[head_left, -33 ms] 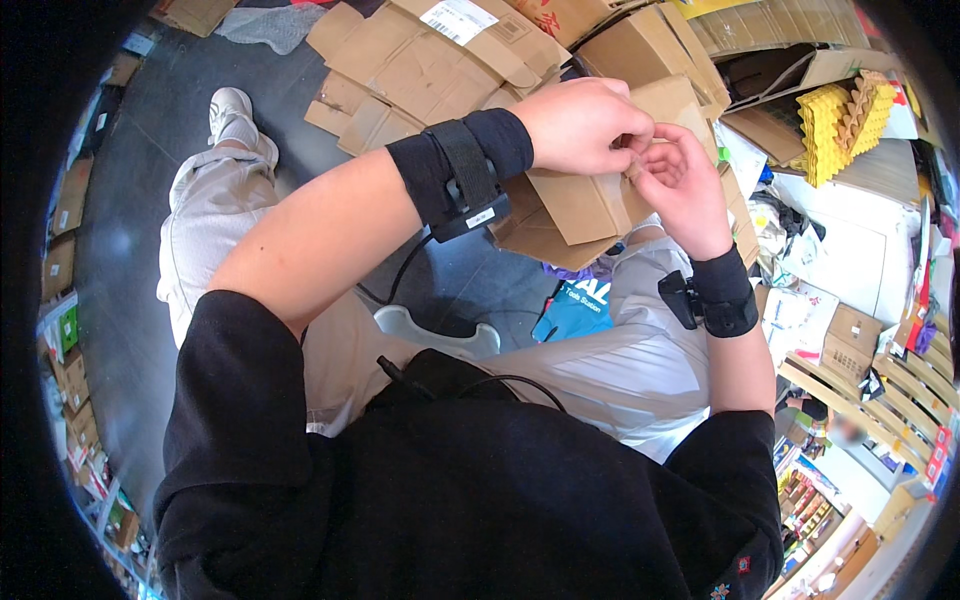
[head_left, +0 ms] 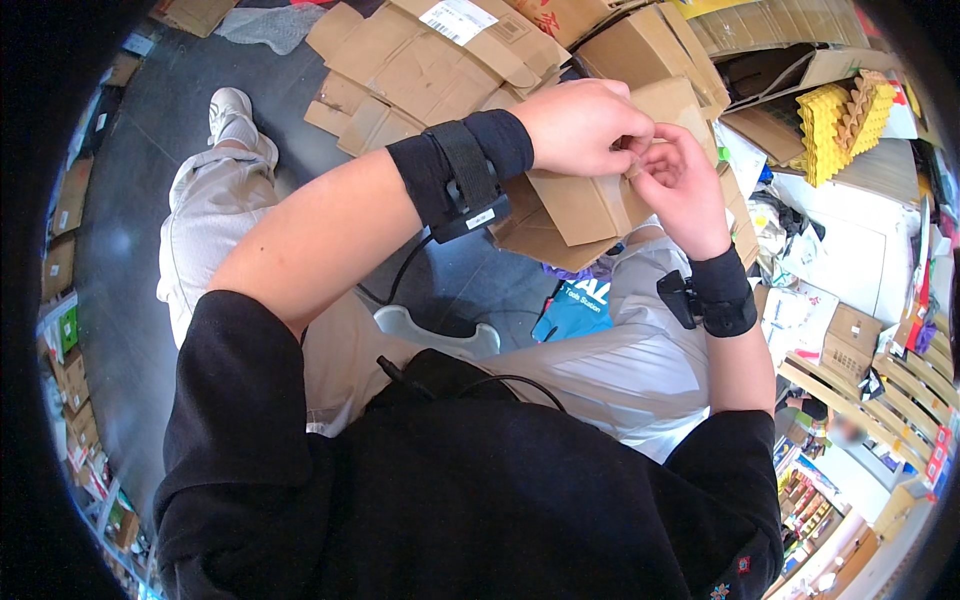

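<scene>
An open brown cardboard box [head_left: 580, 210] is tilted in front of me, above my right knee. Over its upper right edge, my left hand [head_left: 590, 125] is closed, fingers curled and thumb pressed in a pinch. What lies between those fingertips is hidden. Against it from the right comes my right hand [head_left: 690, 190], its thumb and forefinger pinching the box's edge while the other fingers curl loosely. The fingertips of both hands nearly meet there. Each wrist wears a black strap with a small device.
Flattened cardboard [head_left: 430, 60] lies on the dark floor ahead. More boxes [head_left: 650, 55] and yellow egg-crate trays [head_left: 845, 120] pile up at the far right. A teal bag [head_left: 575, 310] and a pale stool edge [head_left: 440, 330] show between my legs. Shelved boxes line the left.
</scene>
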{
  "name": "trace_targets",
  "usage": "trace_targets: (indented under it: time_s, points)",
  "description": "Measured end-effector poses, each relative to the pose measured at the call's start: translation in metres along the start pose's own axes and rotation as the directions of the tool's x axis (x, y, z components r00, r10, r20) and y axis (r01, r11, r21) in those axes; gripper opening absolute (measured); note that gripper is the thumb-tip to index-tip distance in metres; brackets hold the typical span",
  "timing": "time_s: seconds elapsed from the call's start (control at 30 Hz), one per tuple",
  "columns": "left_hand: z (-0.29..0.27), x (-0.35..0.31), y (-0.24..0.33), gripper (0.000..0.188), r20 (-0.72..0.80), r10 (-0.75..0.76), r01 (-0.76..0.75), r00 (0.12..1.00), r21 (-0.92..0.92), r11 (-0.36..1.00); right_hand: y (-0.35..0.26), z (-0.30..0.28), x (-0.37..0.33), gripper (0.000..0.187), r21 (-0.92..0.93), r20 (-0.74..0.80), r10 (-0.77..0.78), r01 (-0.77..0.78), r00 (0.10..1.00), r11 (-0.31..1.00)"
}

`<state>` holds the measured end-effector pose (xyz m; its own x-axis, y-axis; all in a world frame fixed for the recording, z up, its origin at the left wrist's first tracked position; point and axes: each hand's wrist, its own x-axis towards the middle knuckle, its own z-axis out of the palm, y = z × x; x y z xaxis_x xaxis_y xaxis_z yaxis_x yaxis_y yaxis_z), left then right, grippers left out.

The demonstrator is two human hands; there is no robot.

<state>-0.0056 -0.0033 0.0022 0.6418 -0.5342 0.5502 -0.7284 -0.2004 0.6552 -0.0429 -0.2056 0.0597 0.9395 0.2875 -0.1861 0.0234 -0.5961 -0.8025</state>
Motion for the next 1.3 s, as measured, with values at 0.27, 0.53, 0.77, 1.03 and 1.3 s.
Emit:
trace_targets:
  time_s: [0.27,0.53,0.77,1.03,1.3]
  points:
    - [0.002,0.001,-0.001,0.009,0.026,0.004,-0.005,1.000,0.014,1.000,0.008,0.003,0.001,0.045,-0.036,-0.027,-0.012,0.011,1.000,0.999]
    - [0.003,0.000,-0.003,0.009,0.052,0.005,-0.006,0.999,0.022,1.000,0.010,0.005,0.001,0.046,-0.022,-0.030,-0.036,0.035,0.999,0.999]
    - [0.007,0.000,-0.005,0.010,0.054,-0.009,0.011,0.998,-0.031,0.999,0.009,-0.001,0.000,0.045,0.053,0.027,-0.042,0.041,0.999,0.998]
    - [0.010,0.002,-0.005,0.015,0.061,-0.067,0.067,0.996,-0.005,0.998,0.011,-0.013,-0.001,0.044,0.019,0.103,0.044,-0.046,0.994,0.999]
    - [0.011,0.003,-0.006,0.014,0.047,-0.099,0.100,0.994,-0.016,0.995,0.009,-0.009,-0.004,0.044,0.102,0.114,0.042,-0.054,0.993,0.993]
